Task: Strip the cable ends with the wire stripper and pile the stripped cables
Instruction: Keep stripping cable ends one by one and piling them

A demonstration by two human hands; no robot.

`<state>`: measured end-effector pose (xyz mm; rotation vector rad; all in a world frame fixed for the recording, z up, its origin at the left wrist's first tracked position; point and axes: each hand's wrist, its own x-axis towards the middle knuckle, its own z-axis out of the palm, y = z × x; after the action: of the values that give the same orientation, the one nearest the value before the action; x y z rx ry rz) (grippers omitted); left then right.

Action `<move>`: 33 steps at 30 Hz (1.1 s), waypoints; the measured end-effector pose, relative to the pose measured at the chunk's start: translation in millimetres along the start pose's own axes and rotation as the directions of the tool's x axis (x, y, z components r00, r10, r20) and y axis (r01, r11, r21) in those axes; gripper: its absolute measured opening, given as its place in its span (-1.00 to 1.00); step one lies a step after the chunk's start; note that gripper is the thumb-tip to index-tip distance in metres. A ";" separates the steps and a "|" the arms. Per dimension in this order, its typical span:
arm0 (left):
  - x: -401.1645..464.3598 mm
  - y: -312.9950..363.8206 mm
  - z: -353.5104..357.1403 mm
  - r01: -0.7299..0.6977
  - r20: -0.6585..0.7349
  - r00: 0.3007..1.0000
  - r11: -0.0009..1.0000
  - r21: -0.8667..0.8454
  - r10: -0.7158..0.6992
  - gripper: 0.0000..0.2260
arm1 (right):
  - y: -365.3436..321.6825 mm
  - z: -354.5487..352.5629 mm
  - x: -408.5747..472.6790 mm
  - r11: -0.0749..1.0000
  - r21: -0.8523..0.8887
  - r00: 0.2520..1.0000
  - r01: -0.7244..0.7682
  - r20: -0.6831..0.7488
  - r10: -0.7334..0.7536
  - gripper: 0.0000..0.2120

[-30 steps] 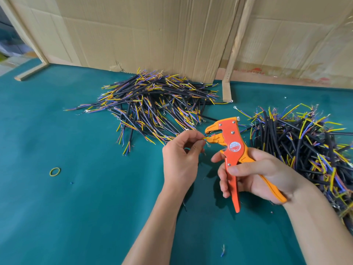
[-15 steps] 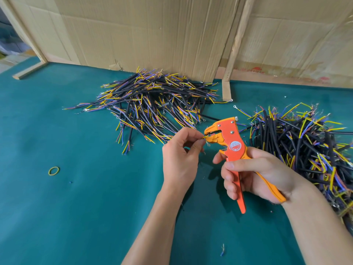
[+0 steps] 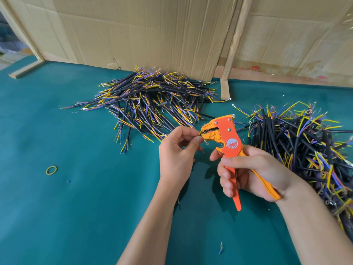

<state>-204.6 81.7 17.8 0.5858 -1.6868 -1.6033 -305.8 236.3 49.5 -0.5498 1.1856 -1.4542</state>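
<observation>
We look down on a flat work surface covered in teal green felt-like cloth (image 3: 66, 217), evenly lit with soft shadows. Along its far edge stand creased sheets of plain brown corrugated cardboard (image 3: 143, 35), forming a wall. An upright pale wooden batten (image 3: 234, 44) stands against the cardboard right of centre, its foot resting on the cloth. At far left another pale wooden strip (image 3: 25, 68) lies flat on the surface beside a slanted cardboard edge; beyond it we see only a blurred, brighter area.
</observation>
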 end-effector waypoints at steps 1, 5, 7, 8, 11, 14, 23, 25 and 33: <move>0.5 -0.4 0.0 0.004 0.000 1.000 1.000 -0.006 -0.004 -0.84 | -0.1 -0.5 -0.5 1.000 -0.001 1.000 0.003 0.008 -0.003 -0.72; 0.9 -1.1 0.3 0.012 -0.004 1.000 1.000 -0.013 -0.012 -0.86 | -1.3 -1.1 -0.7 1.000 -0.013 1.000 0.009 0.027 -0.009 -0.70; 0.5 -1.2 0.2 0.013 -0.006 1.000 1.000 -0.008 -0.013 -0.87 | -1.1 -0.8 -0.3 1.000 -0.017 1.000 0.009 0.022 -0.009 -0.70; 0.5 -1.2 0.1 0.014 -0.007 1.000 1.000 -0.008 -0.014 -0.87 | -1.0 -0.8 -0.3 1.000 -0.016 1.000 0.008 0.019 -0.007 -0.71; 0.6 -1.0 0.5 0.014 -0.012 1.000 1.000 -0.006 -0.015 -0.88 | -1.0 -1.0 -0.7 1.000 -0.025 1.000 0.007 0.007 -0.007 -0.77; 0.3 -0.8 0.2 0.016 -0.017 1.000 1.000 -0.010 -0.016 -0.87 | -0.8 -0.8 -0.5 1.000 -0.028 1.000 0.003 -0.006 -0.003 -0.77; 1.0 -1.2 -0.5 0.033 -0.042 0.999 0.999 -0.021 -0.034 -0.87 | 0.2 2.0 1.9 0.999 -0.037 1.000 -0.004 -0.028 0.003 -0.79; 0.7 -1.4 -0.7 0.033 -0.044 0.998 0.999 -0.026 -0.034 -0.88 | 0.3 2.5 2.2 0.999 -0.036 0.999 -0.009 -0.036 0.008 -0.80; 1.0 -1.4 -1.3 0.022 -0.025 0.999 0.997 -0.078 -0.024 -0.86 | 1.2 1.8 2.3 1.000 -0.028 1.000 0.000 -0.017 0.000 -0.72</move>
<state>-204.5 79.9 16.6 0.5869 -1.5961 -1.6630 -304.4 233.6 48.5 -0.5578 1.2209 -1.4465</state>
